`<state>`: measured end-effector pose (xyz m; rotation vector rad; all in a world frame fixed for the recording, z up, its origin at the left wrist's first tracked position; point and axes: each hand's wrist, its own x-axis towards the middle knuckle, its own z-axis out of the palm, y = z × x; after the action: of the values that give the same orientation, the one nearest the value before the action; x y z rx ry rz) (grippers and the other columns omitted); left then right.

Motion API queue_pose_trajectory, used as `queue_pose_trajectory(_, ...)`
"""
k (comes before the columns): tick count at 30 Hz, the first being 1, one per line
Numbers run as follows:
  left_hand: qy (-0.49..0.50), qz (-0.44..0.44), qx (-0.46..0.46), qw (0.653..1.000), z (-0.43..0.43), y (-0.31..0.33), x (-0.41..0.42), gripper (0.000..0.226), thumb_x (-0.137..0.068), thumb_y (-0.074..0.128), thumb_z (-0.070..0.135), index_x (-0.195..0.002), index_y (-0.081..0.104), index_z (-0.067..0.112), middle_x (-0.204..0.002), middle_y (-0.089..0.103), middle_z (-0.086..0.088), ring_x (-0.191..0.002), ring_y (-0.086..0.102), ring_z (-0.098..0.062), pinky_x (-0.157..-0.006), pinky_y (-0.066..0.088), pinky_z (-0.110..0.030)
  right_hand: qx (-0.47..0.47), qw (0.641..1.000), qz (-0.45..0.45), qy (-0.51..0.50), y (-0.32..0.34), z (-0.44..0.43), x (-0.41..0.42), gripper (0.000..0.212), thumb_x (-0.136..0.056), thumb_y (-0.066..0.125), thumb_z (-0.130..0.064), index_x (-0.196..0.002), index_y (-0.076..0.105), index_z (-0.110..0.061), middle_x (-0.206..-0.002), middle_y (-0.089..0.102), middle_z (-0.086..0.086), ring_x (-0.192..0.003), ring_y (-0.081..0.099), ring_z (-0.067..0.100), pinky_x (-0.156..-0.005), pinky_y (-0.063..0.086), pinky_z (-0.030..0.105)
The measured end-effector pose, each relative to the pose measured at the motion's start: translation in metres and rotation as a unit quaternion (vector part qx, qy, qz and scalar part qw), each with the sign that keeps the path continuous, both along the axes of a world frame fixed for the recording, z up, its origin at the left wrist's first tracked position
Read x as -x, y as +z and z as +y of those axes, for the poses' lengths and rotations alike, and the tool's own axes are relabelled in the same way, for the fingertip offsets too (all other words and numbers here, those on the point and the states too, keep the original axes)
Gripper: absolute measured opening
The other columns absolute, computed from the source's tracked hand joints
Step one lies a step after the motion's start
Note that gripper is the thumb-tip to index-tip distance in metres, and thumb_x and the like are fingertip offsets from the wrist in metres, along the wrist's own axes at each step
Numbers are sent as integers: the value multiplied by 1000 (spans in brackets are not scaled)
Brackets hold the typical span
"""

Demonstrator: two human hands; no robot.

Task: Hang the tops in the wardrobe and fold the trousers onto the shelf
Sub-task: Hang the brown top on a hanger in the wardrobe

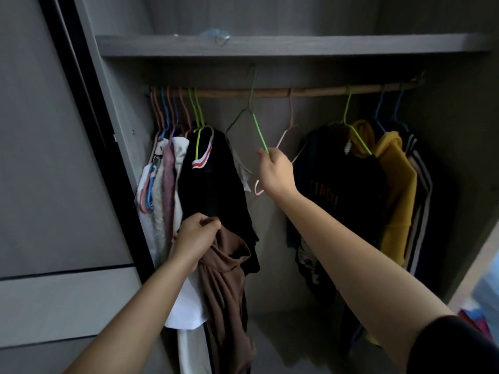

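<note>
Brown top [224, 279] hangs bunched from my left grip [195, 238], low in front of the black garment [213, 184] near the left end of the rail [310, 91]. My fingers are curled tight around its upper fabric. My right grip [275, 171], higher and nearer the middle, pinches the lower arm of a green hanger [258, 128], thumb and fingers closed on the wire. The hanger's hook rises above the rail.

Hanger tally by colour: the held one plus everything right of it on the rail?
Green: 2 (held green hanger; green hanger in the black top)
Pink: 1 (pink hanger, bare)
Blue: 2 (blue hangers)
Total: 5 in view
</note>
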<state>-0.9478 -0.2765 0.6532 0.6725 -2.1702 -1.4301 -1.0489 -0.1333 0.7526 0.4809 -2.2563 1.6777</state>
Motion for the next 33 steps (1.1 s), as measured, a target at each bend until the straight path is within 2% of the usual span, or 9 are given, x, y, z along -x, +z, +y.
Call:
queue_pose_trajectory(3,10,31,-35,999,16,5,1,11,-87,63,19,-86,67,9,-81,67,-5,-76,59,-18,-66,44,-28,59,998,-19,12,-20,28,-20,29,-102,44,-36,-97,65,-16,-87,63,-5,-83,59,11,-72,42,29)
queue_pose_trajectory(5,20,50,-70,996,24,6,6,16,-90,63,23,-85,66,8,-81,64,-3,-77,57,-16,-64,43,-27,70,997,-15,8,-39,49,-32,34,-102,44,-39,-91,67,-17,-85,65,-7,-80,57,5,-68,42,24)
queue_pose_trajectory(9,16,65,-124,990,46,9,14,31,-95,56,38,-86,66,11,-85,63,1,-83,56,-15,-72,41,-32,116,992,-40,-19,-80,87,-44,47,-100,47,-45,-78,56,-5,-66,50,-1,-64,46,12,-60,37,33)
queue_pose_trajectory(12,-3,50,-142,989,67,10,20,41,-96,49,51,-93,68,14,-90,61,4,-84,54,-11,-77,38,-32,140,989,-54,-4,-113,123,-49,59,-98,49,-51,-79,49,4,-65,44,4,-60,41,18,-57,34,38)
queue_pose_trajectory(16,-15,41,-154,987,92,8,31,48,-94,46,57,-92,71,16,-88,63,3,-84,57,-13,-80,43,-33,139,988,-65,2,-141,167,-62,44,-102,49,-41,-67,48,-13,-59,40,1,-53,38,14,-50,31,33)
queue_pose_trajectory(19,-28,50,-138,989,106,7,36,39,-95,52,49,-90,72,16,-85,65,5,-83,57,-11,-80,41,-30,168,983,-79,16,-139,178,-68,39,-103,49,-34,-69,49,-15,-57,39,-3,-50,37,10,-48,30,28)
queue_pose_trajectory(24,-19,61,-100,993,112,8,36,39,-95,57,43,-77,68,10,-69,57,-2,-65,50,-12,-62,38,-29,153,984,-77,43,-132,181,-70,40,-102,49,-34,-67,48,-14,-56,38,-4,-51,35,11,-50,29,30)
queue_pose_trajectory(29,-6,70,-87,994,101,10,38,35,-99,52,30,-68,63,17,-68,54,0,-68,49,-15,-71,38,-30,172,967,-126,137,-133,197,-74,44,-99,55,-36,-58,43,-25,-53,33,-6,-47,28,11,-46,25,24)
queue_pose_trajectory(33,-12,42,-87,995,97,12,39,35,-100,50,28,-68,54,15,-67,48,-2,-67,45,-18,-70,36,-30,124,961,-126,212,-124,199,-74,35,-91,61,-41,-66,55,-16,-58,32,2,-50,29,14,-48,26,26)
